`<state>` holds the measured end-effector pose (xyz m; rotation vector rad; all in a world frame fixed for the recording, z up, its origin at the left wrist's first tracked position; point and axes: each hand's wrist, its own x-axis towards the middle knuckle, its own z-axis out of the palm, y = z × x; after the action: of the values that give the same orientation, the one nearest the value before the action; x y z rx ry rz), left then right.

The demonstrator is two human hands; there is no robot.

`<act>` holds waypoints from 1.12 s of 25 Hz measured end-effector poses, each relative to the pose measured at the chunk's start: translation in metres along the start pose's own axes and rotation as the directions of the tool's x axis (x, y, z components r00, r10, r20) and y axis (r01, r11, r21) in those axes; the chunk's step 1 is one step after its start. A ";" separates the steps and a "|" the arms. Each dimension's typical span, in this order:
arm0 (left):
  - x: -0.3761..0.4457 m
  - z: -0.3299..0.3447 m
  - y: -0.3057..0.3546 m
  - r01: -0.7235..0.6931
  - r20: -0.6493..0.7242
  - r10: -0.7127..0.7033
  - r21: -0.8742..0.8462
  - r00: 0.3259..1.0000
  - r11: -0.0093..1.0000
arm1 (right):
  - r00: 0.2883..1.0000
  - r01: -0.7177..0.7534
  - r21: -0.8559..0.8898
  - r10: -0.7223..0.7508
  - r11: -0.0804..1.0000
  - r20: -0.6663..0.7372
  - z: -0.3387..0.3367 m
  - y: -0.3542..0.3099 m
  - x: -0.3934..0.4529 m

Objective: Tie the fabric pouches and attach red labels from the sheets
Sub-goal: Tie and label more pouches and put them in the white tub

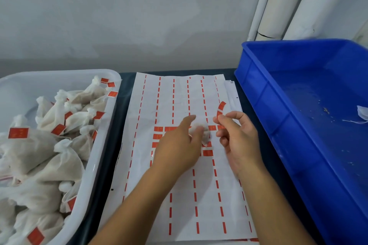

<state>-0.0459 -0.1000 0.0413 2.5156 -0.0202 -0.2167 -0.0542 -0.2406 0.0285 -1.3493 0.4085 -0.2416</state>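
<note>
Many labelled pouches [45, 145] in white tub [111, 77]

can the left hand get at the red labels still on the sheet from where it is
Probably yes. The left hand lies on the label sheet, holding a small pouch down right among the remaining red labels. Only the pouch occupies its fingers; the right hand already pinches a peeled label.

White label sheet [179, 185] flat between the bins, mostly stripped to red dashes, a few red labels [207, 152] left mid-sheet; small white pouch [201, 131] (blurred) over it; one curled red label [220, 108] lifted; tied, labelled pouches [49, 145] heaped at left.
</note>
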 end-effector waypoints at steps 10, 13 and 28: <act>0.010 0.003 -0.015 -0.145 -0.236 0.074 -0.302 0.969 0.942 | 0.995 0.091 -0.141 -0.084 0.986 0.055 0.002 0.005 -0.001; 0.001 0.001 -0.014 -0.219 -0.302 0.069 -0.497 0.951 0.839 | 0.993 0.107 -0.169 -0.098 0.980 0.063 0.003 0.005 -0.003; -0.025 -0.019 -0.054 -0.242 -0.057 0.287 -0.706 0.956 0.666 | 0.814 0.366 -0.164 -0.230 0.916 0.534 0.009 0.002 -0.027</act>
<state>-0.0697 -0.0436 0.0297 1.6945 -0.2778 -0.1399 -0.0746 -0.2213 0.0322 -1.6738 -0.2345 -0.0857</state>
